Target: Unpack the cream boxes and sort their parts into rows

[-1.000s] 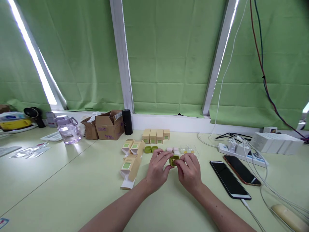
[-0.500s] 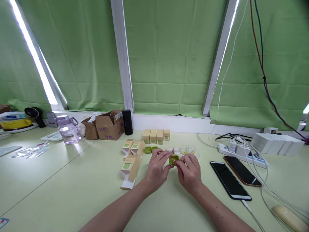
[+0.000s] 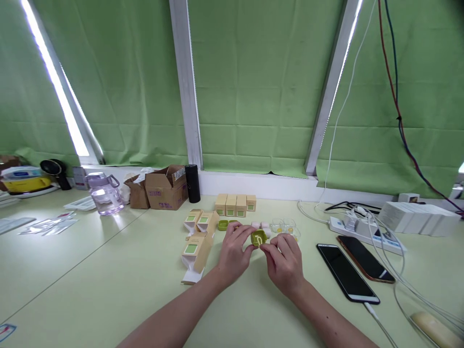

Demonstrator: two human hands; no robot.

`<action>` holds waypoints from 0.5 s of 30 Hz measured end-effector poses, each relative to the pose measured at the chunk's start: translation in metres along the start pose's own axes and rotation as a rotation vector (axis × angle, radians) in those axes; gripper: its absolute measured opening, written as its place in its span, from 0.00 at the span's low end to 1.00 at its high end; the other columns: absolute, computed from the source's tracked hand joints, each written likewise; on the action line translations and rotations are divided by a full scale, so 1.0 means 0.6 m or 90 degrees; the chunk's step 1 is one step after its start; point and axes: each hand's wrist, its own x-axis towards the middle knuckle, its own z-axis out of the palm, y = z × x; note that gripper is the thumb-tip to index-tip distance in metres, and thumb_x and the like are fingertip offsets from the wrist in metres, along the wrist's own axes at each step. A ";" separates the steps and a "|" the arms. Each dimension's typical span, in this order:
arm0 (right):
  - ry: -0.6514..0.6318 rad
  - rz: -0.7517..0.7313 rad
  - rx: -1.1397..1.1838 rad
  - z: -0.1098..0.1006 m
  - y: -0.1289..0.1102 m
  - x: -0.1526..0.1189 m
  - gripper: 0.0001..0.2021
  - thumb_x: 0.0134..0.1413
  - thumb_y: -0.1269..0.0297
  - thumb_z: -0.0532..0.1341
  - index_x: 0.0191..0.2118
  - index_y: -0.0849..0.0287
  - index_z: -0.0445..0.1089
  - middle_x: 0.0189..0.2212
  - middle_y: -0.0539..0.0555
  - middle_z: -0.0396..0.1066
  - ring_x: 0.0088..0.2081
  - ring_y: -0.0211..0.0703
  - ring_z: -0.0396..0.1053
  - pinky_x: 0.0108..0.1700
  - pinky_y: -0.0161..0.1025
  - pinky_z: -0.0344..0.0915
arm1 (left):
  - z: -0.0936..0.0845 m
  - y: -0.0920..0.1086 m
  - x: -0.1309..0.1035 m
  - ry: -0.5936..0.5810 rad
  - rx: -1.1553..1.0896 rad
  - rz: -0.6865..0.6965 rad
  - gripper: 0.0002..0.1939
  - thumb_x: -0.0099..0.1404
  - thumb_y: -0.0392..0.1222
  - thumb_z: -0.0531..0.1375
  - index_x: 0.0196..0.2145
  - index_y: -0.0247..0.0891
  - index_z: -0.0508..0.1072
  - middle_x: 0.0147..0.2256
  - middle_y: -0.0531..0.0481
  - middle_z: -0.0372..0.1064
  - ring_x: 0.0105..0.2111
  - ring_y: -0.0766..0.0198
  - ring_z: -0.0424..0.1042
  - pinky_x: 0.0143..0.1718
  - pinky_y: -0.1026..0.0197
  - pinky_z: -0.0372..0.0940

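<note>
My left hand (image 3: 235,251) grips a small green case (image 3: 257,236) by its left side, its inside facing me. A thin pale strip (image 3: 258,240) curls inside the case, and my right hand (image 3: 284,258) pinches at its lower end by the case's lower right edge. Behind my left fingers sits another green case (image 3: 223,225). Pink-white pieces (image 3: 266,225) and clear round containers with yellow bits (image 3: 289,225) lie just beyond my hands. Opened tan cartons (image 3: 200,241) rest to the left, and several closed tan boxes (image 3: 231,205) stand in a row behind.
Two phones (image 3: 347,273) lie at the right, near a power strip (image 3: 366,234) with white cables. White boxes (image 3: 413,217) stand behind. Along the back left are a water bottle (image 3: 106,194), a cardboard box (image 3: 166,188) and a black cylinder (image 3: 192,183).
The green case has tilted so its inside shows more. My right fingers have drawn back slightly to its lower edge, and the pale strip now shows clearly.
</note>
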 end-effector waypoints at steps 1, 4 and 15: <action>0.000 0.002 0.003 -0.001 -0.002 0.000 0.09 0.61 0.77 0.61 0.39 0.56 0.73 0.29 0.53 0.66 0.34 0.46 0.61 0.37 0.44 0.61 | 0.000 -0.002 0.000 0.005 -0.001 -0.005 0.24 0.65 0.30 0.63 0.57 0.43 0.73 0.50 0.42 0.76 0.53 0.47 0.68 0.53 0.39 0.69; -0.003 0.010 0.012 -0.002 -0.005 0.000 0.09 0.62 0.77 0.60 0.40 0.55 0.73 0.30 0.54 0.67 0.35 0.46 0.62 0.38 0.44 0.63 | -0.001 -0.004 0.002 0.025 -0.005 -0.014 0.23 0.65 0.31 0.64 0.57 0.42 0.73 0.50 0.43 0.76 0.53 0.48 0.67 0.53 0.41 0.69; -0.092 0.079 0.033 0.034 0.015 -0.011 0.09 0.64 0.76 0.58 0.37 0.56 0.71 0.31 0.53 0.73 0.37 0.46 0.66 0.39 0.43 0.59 | -0.017 -0.021 0.024 0.177 -0.051 -0.235 0.22 0.65 0.39 0.66 0.57 0.44 0.72 0.48 0.44 0.73 0.50 0.53 0.70 0.48 0.50 0.70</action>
